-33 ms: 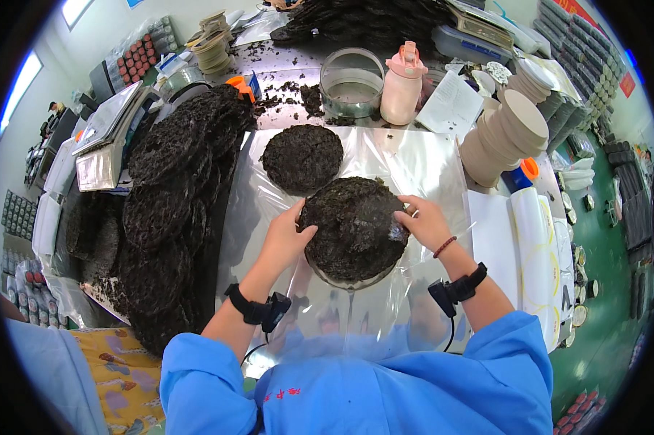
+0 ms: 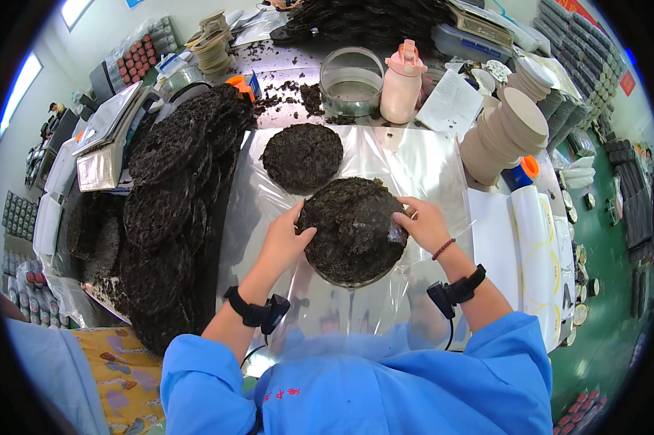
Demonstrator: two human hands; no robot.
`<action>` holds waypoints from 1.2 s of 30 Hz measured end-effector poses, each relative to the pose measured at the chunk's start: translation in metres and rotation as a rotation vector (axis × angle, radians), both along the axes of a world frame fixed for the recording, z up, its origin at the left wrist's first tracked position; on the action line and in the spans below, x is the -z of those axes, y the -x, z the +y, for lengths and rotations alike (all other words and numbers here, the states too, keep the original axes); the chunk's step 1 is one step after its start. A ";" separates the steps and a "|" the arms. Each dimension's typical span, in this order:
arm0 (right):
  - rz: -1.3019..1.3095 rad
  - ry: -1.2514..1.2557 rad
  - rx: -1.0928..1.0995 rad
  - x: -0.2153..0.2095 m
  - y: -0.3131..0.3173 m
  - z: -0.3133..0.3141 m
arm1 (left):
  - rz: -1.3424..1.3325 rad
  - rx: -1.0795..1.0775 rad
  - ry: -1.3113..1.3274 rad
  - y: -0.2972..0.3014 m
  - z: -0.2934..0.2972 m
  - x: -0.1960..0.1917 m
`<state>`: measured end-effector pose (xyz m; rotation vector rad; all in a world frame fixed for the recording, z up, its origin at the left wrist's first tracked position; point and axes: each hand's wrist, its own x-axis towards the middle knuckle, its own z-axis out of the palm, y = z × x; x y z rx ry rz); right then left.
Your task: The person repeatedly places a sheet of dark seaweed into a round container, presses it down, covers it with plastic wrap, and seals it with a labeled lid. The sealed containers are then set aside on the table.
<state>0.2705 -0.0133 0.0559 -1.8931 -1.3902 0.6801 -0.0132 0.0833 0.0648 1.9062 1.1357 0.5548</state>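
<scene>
A round, dark dried seaweed cake (image 2: pixel 353 230) lies between my hands, with a thin pale rim of a round thing showing under its near edge. My left hand (image 2: pixel 287 235) grips its left edge, thumb on top and the other fingers along the side. At the right edge, my right hand (image 2: pixel 422 222) pinches the cake beside a small shiny patch. Just behind lies a second seaweed cake (image 2: pixel 302 157), untouched. Both rest on clear plastic sheets (image 2: pixel 406 156) spread over the table. The undersides of my fingers are partly hidden.
To the left leans a tall heap of seaweed cakes (image 2: pixel 164 217). Behind stand a clear round ring (image 2: pixel 352 101) and a pink bottle (image 2: pixel 401 90). Stacked pale discs (image 2: pixel 508 134), a blue-and-orange tape dispenser (image 2: pixel 522 172) and white rolls (image 2: pixel 537 246) line the right side.
The near edge of the seaweed cake has come down slightly, so less of the pale rim beneath it shows. My hands have barely moved and keep their grip.
</scene>
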 end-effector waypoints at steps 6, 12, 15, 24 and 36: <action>-0.065 -0.077 0.065 -0.007 0.001 -0.016 | 0.324 -0.026 -0.505 0.026 -0.028 -0.012; -0.584 -0.035 -0.449 -0.047 0.048 -0.024 | 0.502 0.497 -0.351 -0.037 -0.030 -0.047; -0.865 0.172 -0.502 -0.046 0.072 -0.010 | 0.634 0.474 -0.367 -0.051 -0.021 -0.030; -1.184 0.233 -0.453 0.029 0.092 -0.004 | 0.891 0.546 -0.286 -0.071 -0.021 0.038; -0.803 0.291 -0.558 -0.024 0.082 -0.016 | 0.249 0.200 -0.747 -0.017 -0.077 -0.018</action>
